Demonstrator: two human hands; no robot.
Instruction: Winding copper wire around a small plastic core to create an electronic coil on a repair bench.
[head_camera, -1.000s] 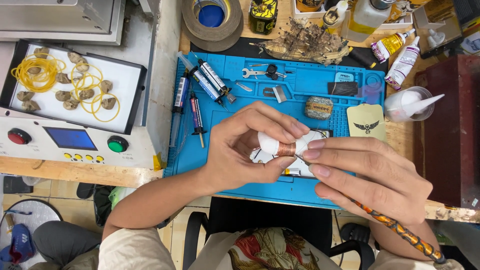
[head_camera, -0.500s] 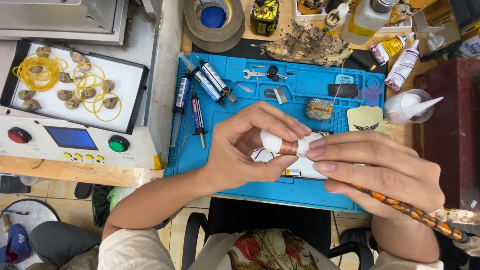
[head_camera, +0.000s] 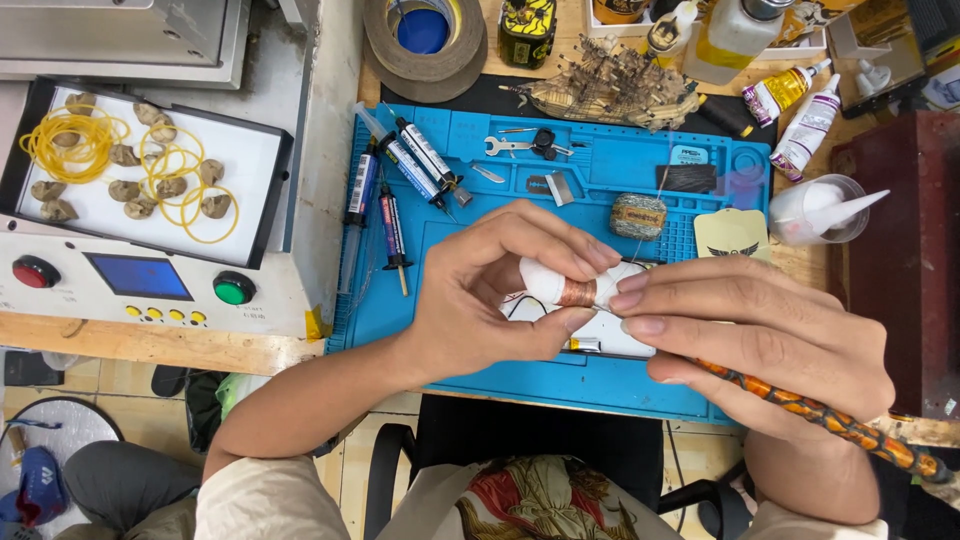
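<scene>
My left hand grips a small white cylinder wound with thin copper wire, held just above the blue work mat. My right hand pinches the cylinder's other end with its fingertips. The same hand also holds an orange and black patterned stick, which runs out past the wrist to the lower right. A small spool of fine wire sits on the mat just behind the hands, with a thin strand leading toward the cylinder. A white flat part lies under the hands.
Syringes, a small wrench and blades lie on the mat's far left. A white tray with yellow rubber bands and stones sits atop a machine at left. Tape rolls, glue bottles and a cup stand behind and right.
Both hands stay on the cylinder with little movement. The patterned stick's free end has swung slightly lower and to the right.
</scene>
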